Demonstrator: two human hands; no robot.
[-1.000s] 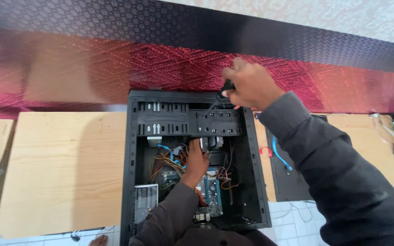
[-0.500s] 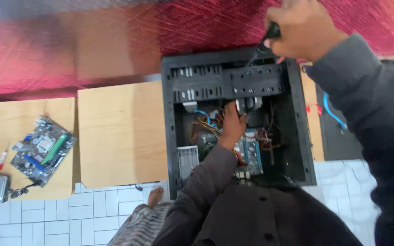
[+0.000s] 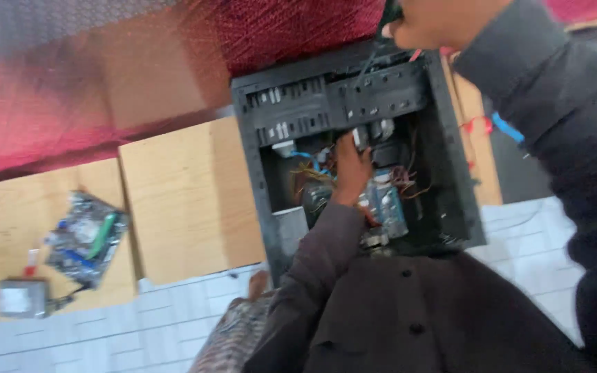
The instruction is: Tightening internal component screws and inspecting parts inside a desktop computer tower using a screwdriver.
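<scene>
At the far right of the scene: open black computer case (image 3: 450,138), lying on its side across wooden boards (image 3: 188,193) and white floor tiles (image 3: 105,331). Left hand (image 3: 352,168) reaches inside among coloured wires (image 3: 312,169), fingers curled against a small component; whether it grasps anything cannot be told. Right hand (image 3: 443,21), at the case's far edge, closed around a dark-handled screwdriver (image 3: 381,34) pointing down into the drive bracket. Left, well apart: loose circuit board (image 3: 84,238); near it, a grey metal box (image 3: 19,297).

Left hand (image 3: 351,168) inside computer case (image 3: 450,173), circuit board (image 3: 86,238) on wooden board (image 3: 8,228) well left
</scene>
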